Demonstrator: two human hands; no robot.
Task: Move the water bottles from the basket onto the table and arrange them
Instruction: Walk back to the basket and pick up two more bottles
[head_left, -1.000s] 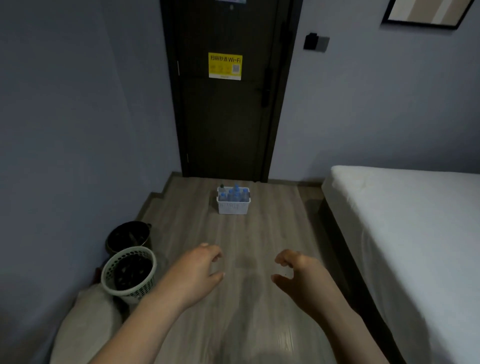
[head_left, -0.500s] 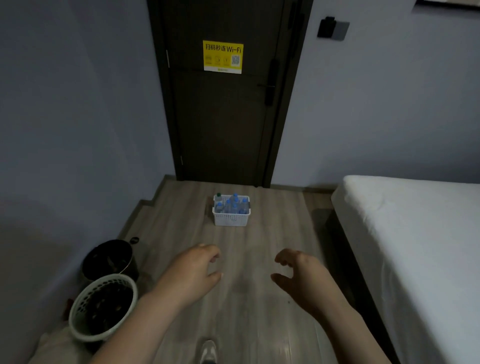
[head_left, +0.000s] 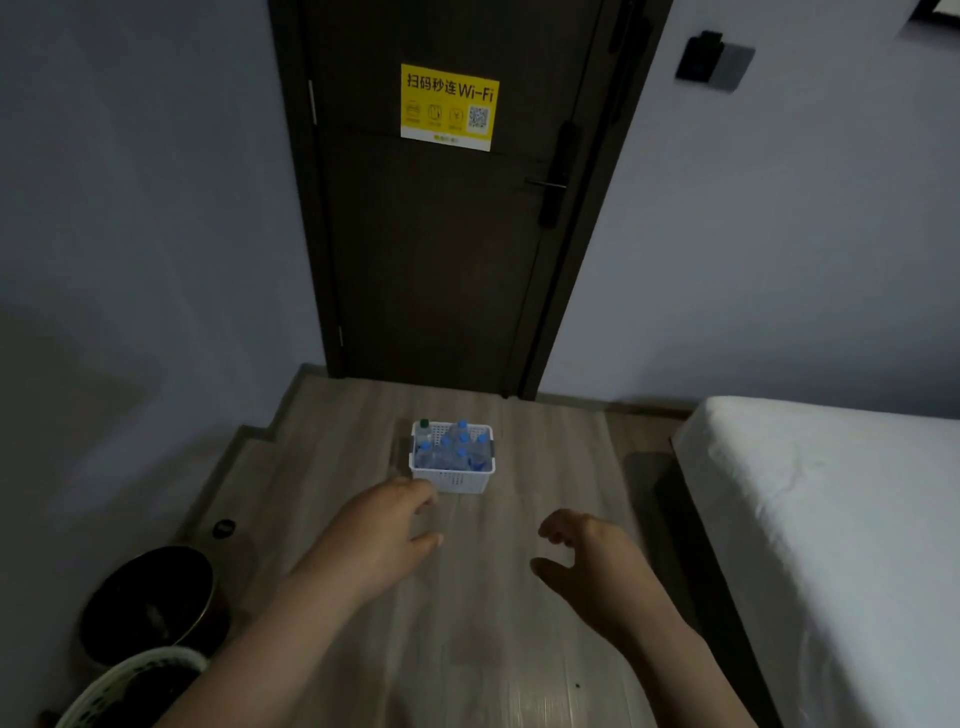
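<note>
Water bottles (head_left: 451, 451) crowding the white basket (head_left: 451, 479) look heavy together, so grip its rims; both hands' fingers (head_left: 422, 496) hang loosely curled, empty.

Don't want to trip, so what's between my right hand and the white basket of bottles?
Only bare wood floor shows between the right hand and the basket in the head view.

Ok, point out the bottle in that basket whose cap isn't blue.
The bottle in the far left corner of the basket. Its cap is green, while the other bottles all show blue caps.
</note>
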